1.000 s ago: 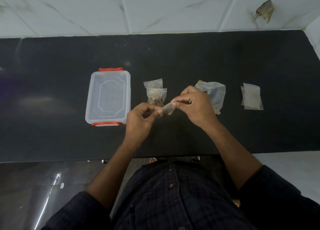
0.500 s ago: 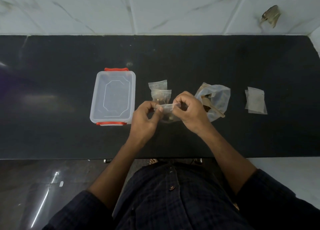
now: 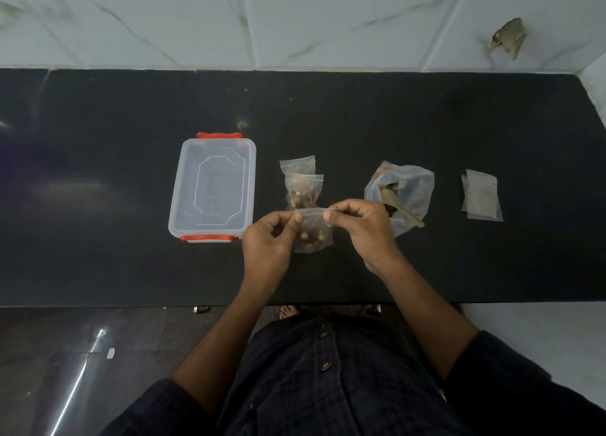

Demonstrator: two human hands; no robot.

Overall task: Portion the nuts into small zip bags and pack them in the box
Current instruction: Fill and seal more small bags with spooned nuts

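Both hands pinch the top edge of a small clear zip bag of nuts (image 3: 311, 235) above the black surface (image 3: 98, 255): left hand (image 3: 270, 239) at its left corner, right hand (image 3: 364, 227) at its right. Its seal looks closed, though blur hides it. The clear lidded plastic box with red clasps (image 3: 213, 186) sits just left.

Counter: my black countertop (image 3: 98, 239).
On it: lidded clear box (image 3: 213, 186), two filled zip bags (image 3: 303, 186), nut bag (image 3: 410, 189), empty bags (image 3: 482, 194).
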